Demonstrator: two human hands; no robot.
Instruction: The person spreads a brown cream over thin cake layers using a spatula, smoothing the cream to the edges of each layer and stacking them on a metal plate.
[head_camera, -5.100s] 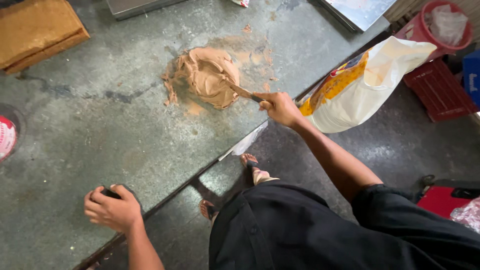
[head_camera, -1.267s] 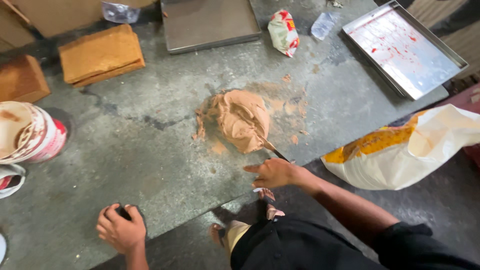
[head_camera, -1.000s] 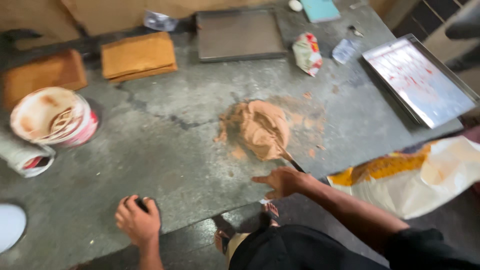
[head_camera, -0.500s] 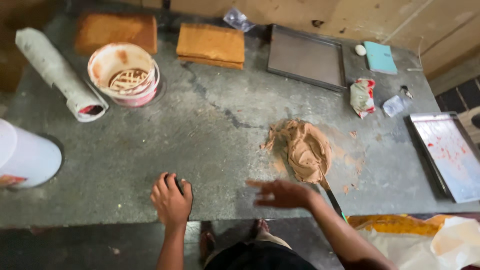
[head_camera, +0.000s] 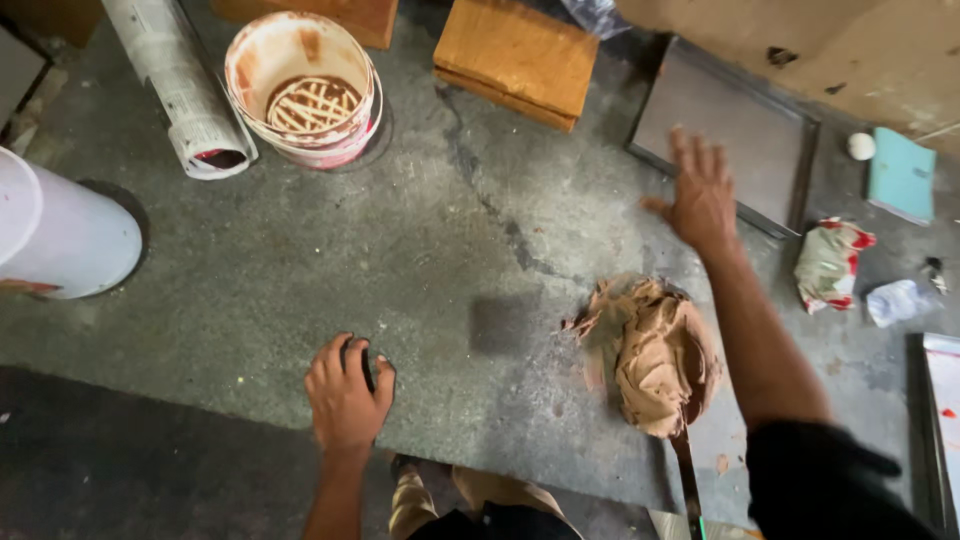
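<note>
A mound of brown dough (head_camera: 655, 350) lies on the grey stone worktop (head_camera: 420, 250), with a flat metal scraper (head_camera: 688, 470) stuck into its near side. My right hand (head_camera: 702, 195) is stretched out past the dough, fingers spread and empty, hovering over the near edge of a dark metal tray (head_camera: 725, 130). My left hand (head_camera: 345, 390) rests near the worktop's front edge, closed over a small dark object (head_camera: 366, 363).
A white bucket (head_camera: 305, 90) with a wire rack inside, a paper-wrapped roll (head_camera: 180, 90), a white container (head_camera: 60, 225), two brown slabs (head_camera: 515, 55), a crumpled red-and-white packet (head_camera: 830, 265), a teal card (head_camera: 900, 175) and a small white ball (head_camera: 860, 146) stand around the worktop.
My right hand let go of the scraper, left it in the dough and reached forward to the dark tray. The view swung left. My left hand stayed on the small dark object.
</note>
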